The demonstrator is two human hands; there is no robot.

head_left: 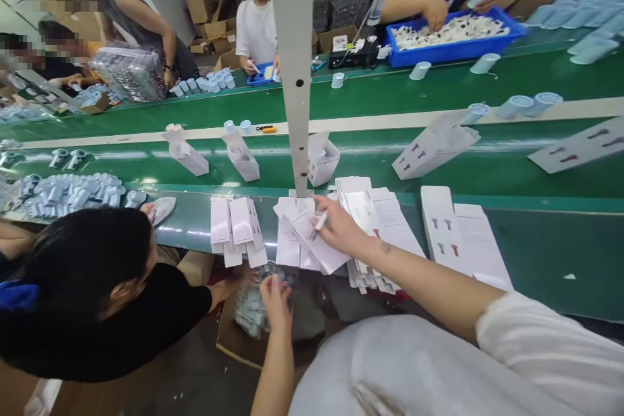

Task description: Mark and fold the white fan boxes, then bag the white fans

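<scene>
There's the left hand over a clear plastic bag, fingers drawn together, and the right hand has its fingers clamped on a slim white piece, right above flat white cartons on the green conveyor worktop!

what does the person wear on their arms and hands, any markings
A loose white short sleeve covers the upper arm. The left hand and right hand are bare, without gloves. The right forearm has a small dark mark near the wrist, possibly a tattoo.
</scene>
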